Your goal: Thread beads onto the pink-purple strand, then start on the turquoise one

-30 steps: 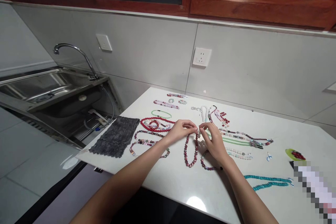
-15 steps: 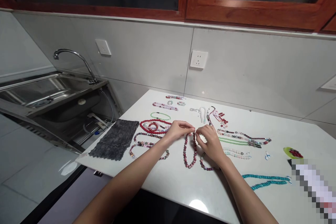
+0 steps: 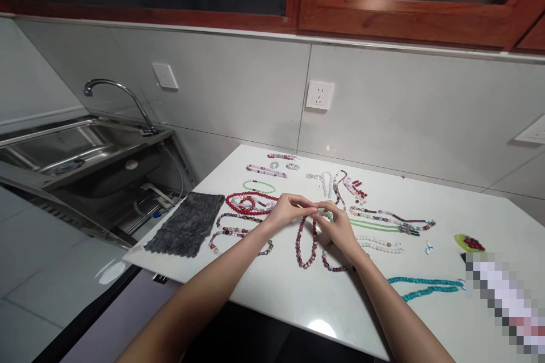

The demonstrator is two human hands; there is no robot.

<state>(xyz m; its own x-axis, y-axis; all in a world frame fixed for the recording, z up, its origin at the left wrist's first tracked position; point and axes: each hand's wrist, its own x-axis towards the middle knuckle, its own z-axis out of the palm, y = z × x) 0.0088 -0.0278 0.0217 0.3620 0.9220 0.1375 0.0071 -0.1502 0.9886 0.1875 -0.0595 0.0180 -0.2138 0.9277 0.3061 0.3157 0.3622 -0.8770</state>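
A dark red bead strand (image 3: 307, 244) lies as a loop on the white table (image 3: 272, 289), its top ends lifted between my hands. My left hand (image 3: 287, 211) pinches one end with closed fingers. My right hand (image 3: 337, 228) pinches the other end, its fingertips almost touching the left ones. A short dark purple strand (image 3: 334, 266) curls under my right wrist. A red bead necklace (image 3: 249, 203) lies coiled just left of my left hand.
Several other bead strands are spread over the table's far half, with a teal strand (image 3: 428, 286) at the right and a green dish of red beads (image 3: 468, 243). A grey cloth (image 3: 187, 224) lies at the left edge. A steel sink (image 3: 68, 144) with tap stands further left.
My hands have closed in on each other, bringing the two ends of the dark red strand nearly together. The view has shifted slightly.
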